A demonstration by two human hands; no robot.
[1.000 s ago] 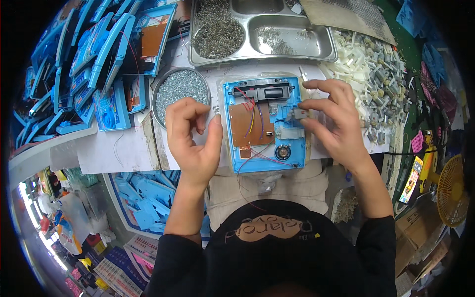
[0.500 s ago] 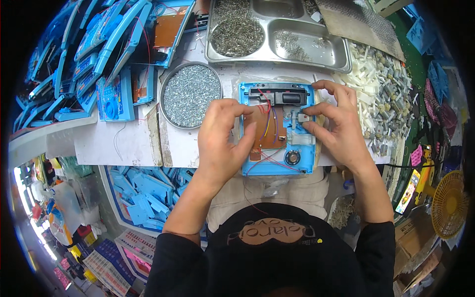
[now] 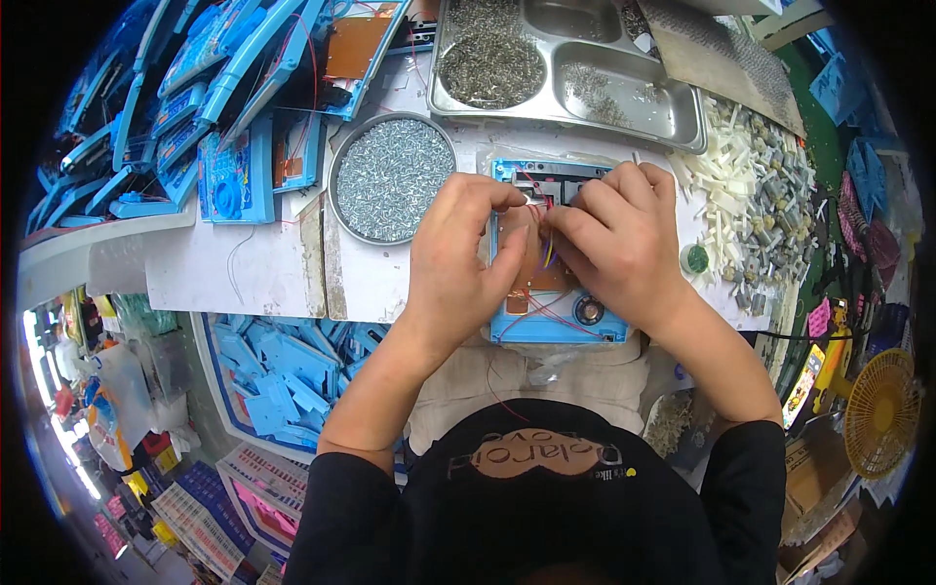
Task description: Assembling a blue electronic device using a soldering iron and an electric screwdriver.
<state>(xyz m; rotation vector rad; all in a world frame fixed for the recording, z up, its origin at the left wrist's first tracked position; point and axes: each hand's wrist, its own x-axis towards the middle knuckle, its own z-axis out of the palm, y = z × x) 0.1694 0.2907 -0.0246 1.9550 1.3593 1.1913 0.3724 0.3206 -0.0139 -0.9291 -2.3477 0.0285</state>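
Beside the left hand sits a round bowl.

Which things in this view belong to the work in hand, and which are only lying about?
Seemingly in the work:
opened blue casing, with its brown board and coloured wires, at the left hand and right hand;
dish of silvery pieces;
steel tray;
stacked blue casings;
probably the white and grey parts.

Apparently just lying about:
yellow fan;
cardboard;
plastic bags.

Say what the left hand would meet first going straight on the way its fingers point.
The left hand would probably meet the red wires in the blue casing first, just before the right hand; depth is unclear.
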